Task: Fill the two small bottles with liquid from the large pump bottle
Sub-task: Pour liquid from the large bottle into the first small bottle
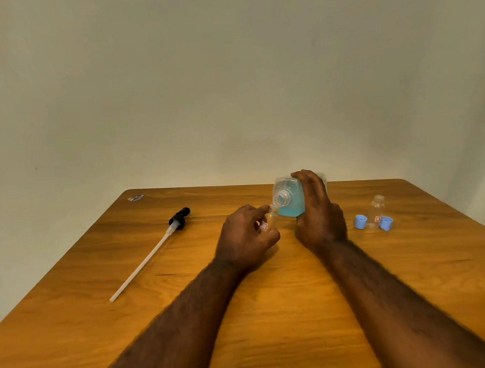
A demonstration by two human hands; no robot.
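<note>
Head camera, looking down at a wooden table against a plain wall, with both bare forearms reaching in from below.

Well to the left of the left fingers lies the removed pump, its black head pointing away and its long white tube pointing toward the viewer. Beyond it, at the far table corner, is a small sticker.

The left hand holds a small bottle. The thumb and forefinger pinch it near the neck and the other fingers curl in beneath. The bottle is clear, bears a red-and-white label, and leans to the right. Whether it holds liquid cannot be told.

Just beside those fingertips, the right hand grips the large bottle. Its fingers lie close together, wrapped over the body. The bottle is tipped over, and its open neck meets the small bottle's mouth. Blue liquid pools in its lower side.

Right of the right hand's fingers, apart from them, stands a second small bottle, upright and uncapped. A blue cap lies just left of it, and a second blue cap sits in front of its base.
</note>
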